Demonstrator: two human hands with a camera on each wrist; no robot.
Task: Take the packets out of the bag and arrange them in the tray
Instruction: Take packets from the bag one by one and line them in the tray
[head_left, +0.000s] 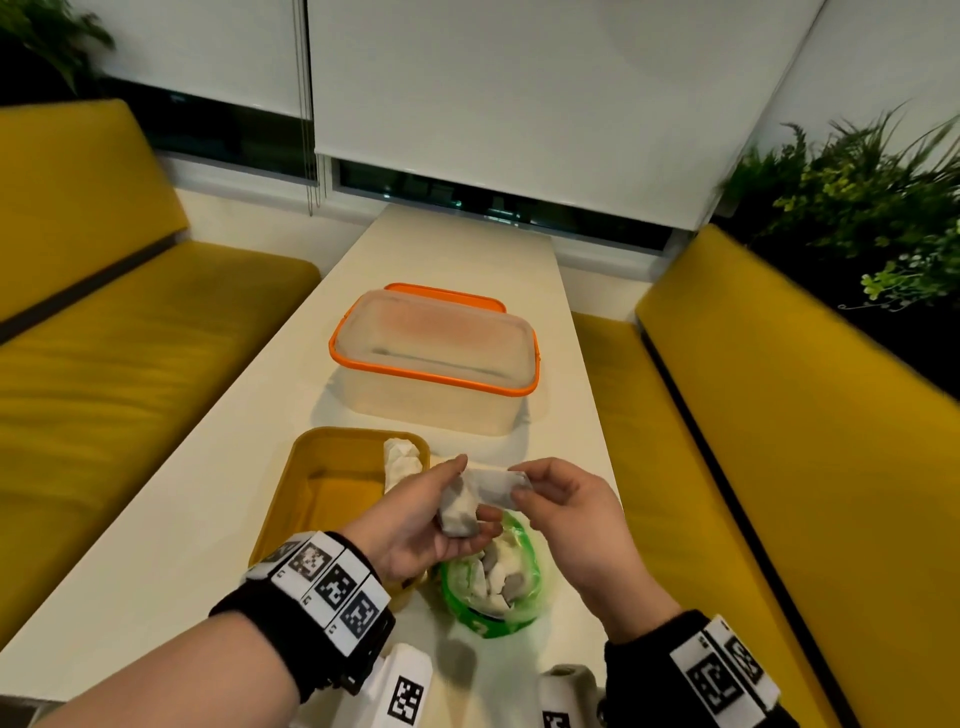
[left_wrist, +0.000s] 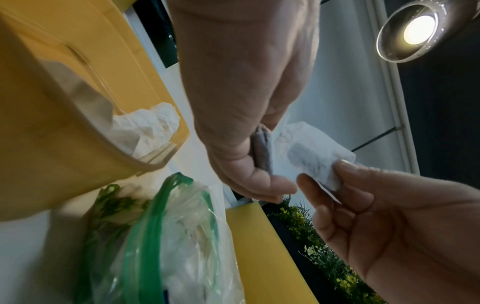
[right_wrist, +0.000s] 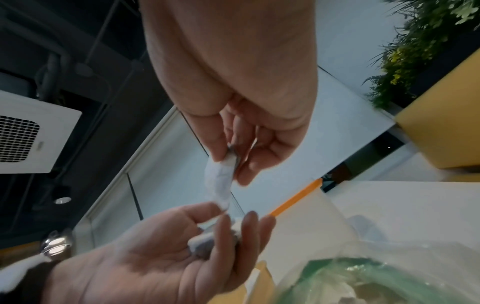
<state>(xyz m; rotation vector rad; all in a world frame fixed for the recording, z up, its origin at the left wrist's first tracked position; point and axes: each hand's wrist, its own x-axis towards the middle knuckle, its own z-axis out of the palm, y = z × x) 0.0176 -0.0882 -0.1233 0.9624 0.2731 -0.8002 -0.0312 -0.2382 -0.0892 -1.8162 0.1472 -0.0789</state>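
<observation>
My left hand (head_left: 470, 493) grips a grey-white packet (head_left: 460, 512) in its curled fingers, just above the bag. My right hand (head_left: 521, 484) pinches the far end of a second white packet (head_left: 496, 486) that stretches between both hands. In the left wrist view the right hand's fingertips (left_wrist: 345, 164) pinch this packet (left_wrist: 311, 148). The clear, green-edged bag (head_left: 493, 582) lies under the hands with several packets inside. To its left stands the yellow tray (head_left: 311, 483) with one white packet (head_left: 400, 460) at its far right corner.
A clear container with an orange rim (head_left: 436, 358) stands beyond the tray, with its orange lid (head_left: 447, 292) behind it. The narrow white table (head_left: 467, 249) runs between two yellow benches (head_left: 130, 338) (head_left: 779, 415). Plants (head_left: 857, 197) stand at the back right.
</observation>
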